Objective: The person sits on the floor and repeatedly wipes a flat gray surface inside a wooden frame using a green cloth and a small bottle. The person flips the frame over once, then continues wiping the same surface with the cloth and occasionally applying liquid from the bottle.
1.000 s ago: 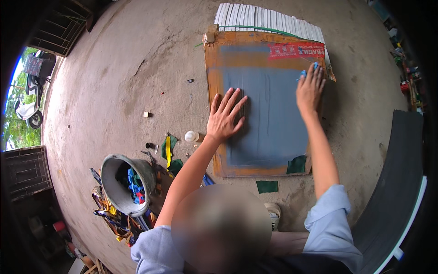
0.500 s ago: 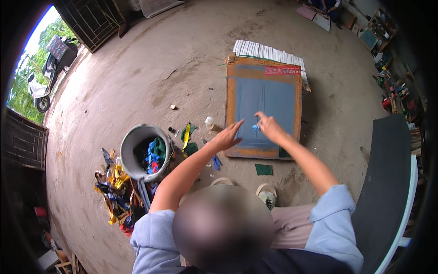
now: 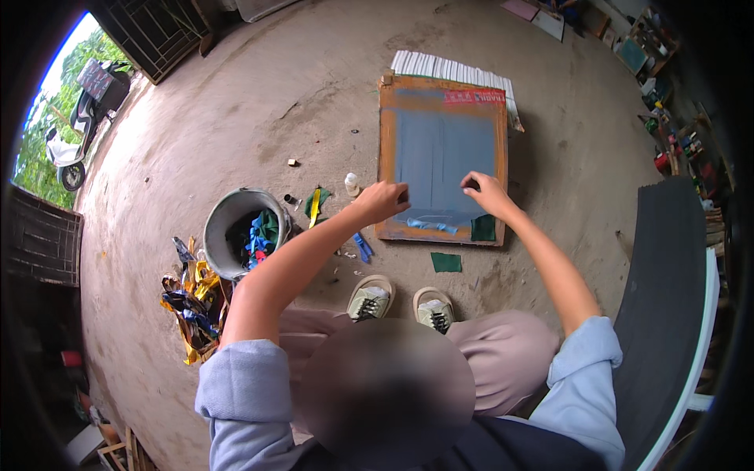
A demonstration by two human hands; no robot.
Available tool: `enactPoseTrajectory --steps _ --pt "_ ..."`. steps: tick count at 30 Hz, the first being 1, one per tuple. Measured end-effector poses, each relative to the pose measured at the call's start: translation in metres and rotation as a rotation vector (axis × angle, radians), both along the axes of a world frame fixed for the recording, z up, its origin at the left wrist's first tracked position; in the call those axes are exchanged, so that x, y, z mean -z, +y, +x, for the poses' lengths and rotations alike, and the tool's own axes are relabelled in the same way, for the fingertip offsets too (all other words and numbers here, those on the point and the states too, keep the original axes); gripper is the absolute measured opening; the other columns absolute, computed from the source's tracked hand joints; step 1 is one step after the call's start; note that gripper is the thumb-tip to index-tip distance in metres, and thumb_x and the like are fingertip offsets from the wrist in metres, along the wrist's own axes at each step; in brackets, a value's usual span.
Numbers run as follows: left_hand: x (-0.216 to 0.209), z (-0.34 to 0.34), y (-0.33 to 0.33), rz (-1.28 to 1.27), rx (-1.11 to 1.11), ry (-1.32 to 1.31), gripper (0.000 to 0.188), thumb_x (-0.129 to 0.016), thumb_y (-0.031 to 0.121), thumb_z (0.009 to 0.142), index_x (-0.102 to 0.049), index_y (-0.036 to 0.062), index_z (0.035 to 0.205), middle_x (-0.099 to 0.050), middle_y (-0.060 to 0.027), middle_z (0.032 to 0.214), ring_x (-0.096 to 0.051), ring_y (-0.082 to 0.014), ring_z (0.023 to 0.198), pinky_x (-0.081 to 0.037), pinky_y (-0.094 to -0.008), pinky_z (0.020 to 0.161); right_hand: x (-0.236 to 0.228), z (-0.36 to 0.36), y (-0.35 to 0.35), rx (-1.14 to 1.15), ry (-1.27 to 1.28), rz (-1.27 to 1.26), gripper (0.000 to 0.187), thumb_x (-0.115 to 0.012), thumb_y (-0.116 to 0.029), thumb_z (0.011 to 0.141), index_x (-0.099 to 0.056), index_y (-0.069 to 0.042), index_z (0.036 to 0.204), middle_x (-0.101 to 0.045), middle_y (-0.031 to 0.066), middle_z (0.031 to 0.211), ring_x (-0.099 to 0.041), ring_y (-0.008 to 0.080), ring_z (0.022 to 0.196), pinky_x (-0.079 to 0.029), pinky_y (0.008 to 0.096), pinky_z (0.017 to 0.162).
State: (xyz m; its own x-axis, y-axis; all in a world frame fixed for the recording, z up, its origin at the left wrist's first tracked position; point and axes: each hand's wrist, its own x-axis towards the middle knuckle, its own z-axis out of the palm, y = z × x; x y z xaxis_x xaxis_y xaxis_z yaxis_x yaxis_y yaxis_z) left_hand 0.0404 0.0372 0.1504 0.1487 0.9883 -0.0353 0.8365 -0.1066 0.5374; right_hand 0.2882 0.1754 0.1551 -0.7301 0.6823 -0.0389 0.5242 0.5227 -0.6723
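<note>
A shallow rectangular panel [image 3: 441, 157] with a blue-grey middle and an orange-brown border lies before me. My left hand [image 3: 383, 201] is over its left edge, fingers curled; whatever they grip, if anything, is hidden. Above the panel's right side is my right hand [image 3: 488, 195], thumb and fingertips brought together in a pinch; nothing I can name shows between them. A light-blue strip [image 3: 432, 225] lies along the panel's near border, between and below the hands. The near right corner carries a dark green cloth piece [image 3: 483, 228].
Left of the panel are a white bottle [image 3: 352, 185], a yellow strip [image 3: 316, 207] and a blue tool [image 3: 363, 248]. A grey bucket [image 3: 239, 234] of scraps stands beside a heap of wrappers [image 3: 188, 294]. Another green piece [image 3: 446, 262] lies before my shoes. White slats [image 3: 455, 71] jut out behind the panel.
My hands have moved apart, the right from the panel's middle toward its right side. Straight fingers have curled. The small blue bit near my right hand is gone from there; a blue strip shows along the near border.
</note>
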Motion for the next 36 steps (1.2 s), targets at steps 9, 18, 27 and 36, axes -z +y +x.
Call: enactPoseTrajectory --steps 9,18,27,36 --pt "0.154 0.047 -0.019 -0.028 -0.038 -0.009 0.036 -0.072 0.025 0.078 -0.057 0.0128 0.109 -0.053 -0.0087 0.107 -0.051 -0.0284 0.107 -0.043 -0.0426 0.091 0.154 0.077 -0.016 0.18 -0.225 0.25 0.037 -0.063 -0.007 0.087 -0.051 -0.009 0.122 -0.046 0.013 0.117 -0.055 0.0336 0.104 -0.05 0.0433 0.086" --pt "0.2 0.07 -0.023 0.205 -0.002 0.263 0.036 -0.075 0.025 0.07 -0.057 0.0267 0.102 -0.044 -0.0037 0.111 -0.044 -0.0266 0.104 -0.033 -0.0485 0.087 0.175 0.066 -0.015 0.171 -0.101 0.335 0.015 -0.064 -0.003 0.084 -0.057 -0.006 0.097 -0.049 0.0078 0.103 -0.054 0.026 0.093 -0.048 0.0404 0.079" --pt "0.212 0.071 -0.037 0.321 0.099 0.292 0.035 -0.066 0.021 0.077 -0.06 0.0287 0.111 -0.045 -0.0019 0.124 -0.042 -0.0222 0.118 -0.03 -0.0512 0.096 0.178 0.061 -0.024 0.149 -0.047 0.319 0.012 -0.064 -0.005 0.083 -0.057 -0.005 0.093 -0.051 0.0069 0.099 -0.053 0.0268 0.095 -0.046 0.0417 0.083" --pt "0.193 0.054 -0.046 0.343 0.05 0.259 0.025 -0.064 0.019 0.081 -0.059 0.0135 0.105 -0.051 -0.0052 0.118 -0.046 -0.0257 0.112 -0.034 -0.0454 0.098 0.168 0.005 -0.03 0.057 0.111 0.286 0.015 -0.065 -0.007 0.083 -0.057 -0.004 0.096 -0.053 0.0084 0.099 -0.055 0.0272 0.096 -0.047 0.0409 0.084"
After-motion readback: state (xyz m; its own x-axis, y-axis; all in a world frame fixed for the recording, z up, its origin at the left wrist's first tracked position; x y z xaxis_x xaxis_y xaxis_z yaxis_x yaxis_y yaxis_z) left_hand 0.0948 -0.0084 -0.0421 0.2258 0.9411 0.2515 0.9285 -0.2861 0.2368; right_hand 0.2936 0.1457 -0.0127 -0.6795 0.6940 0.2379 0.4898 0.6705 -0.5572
